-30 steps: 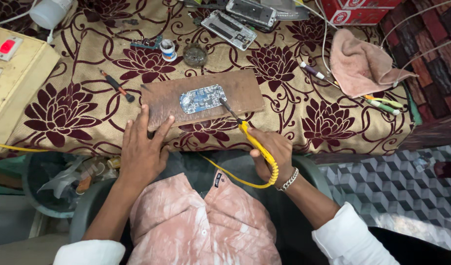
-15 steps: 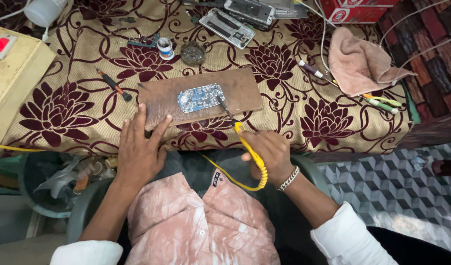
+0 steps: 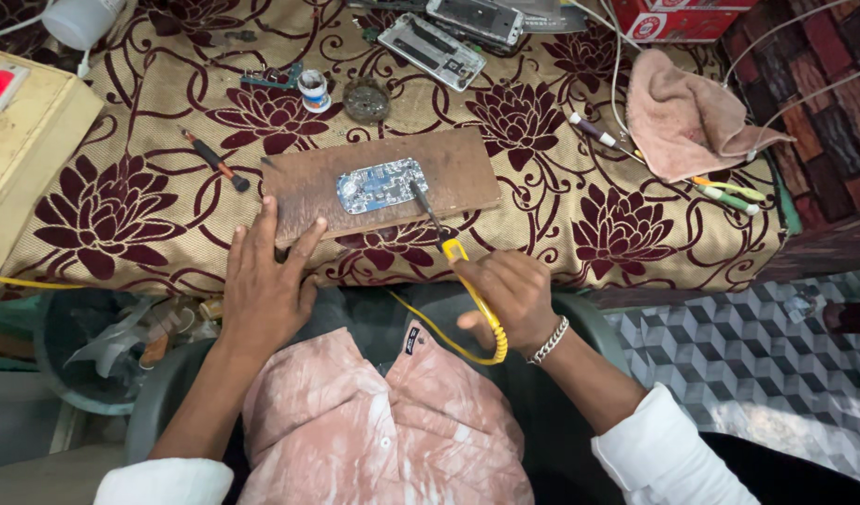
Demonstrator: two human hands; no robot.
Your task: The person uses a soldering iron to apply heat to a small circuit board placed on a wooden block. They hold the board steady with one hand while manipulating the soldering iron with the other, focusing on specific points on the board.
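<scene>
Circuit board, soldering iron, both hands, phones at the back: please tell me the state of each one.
Circuit board: flat on the wooden board.
Soldering iron: tip on the circuit board's right edge.
Right hand: gripping the iron's yellow handle.
Left hand: spread flat, pressing the wooden board's near edge.
Phones: opened, insides showing.

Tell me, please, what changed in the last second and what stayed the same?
Little changed. The right hand still holds the yellow soldering iron, tip on the blue circuit board. The left hand still presses the wooden board. Only the camera view shifted slightly.
</scene>
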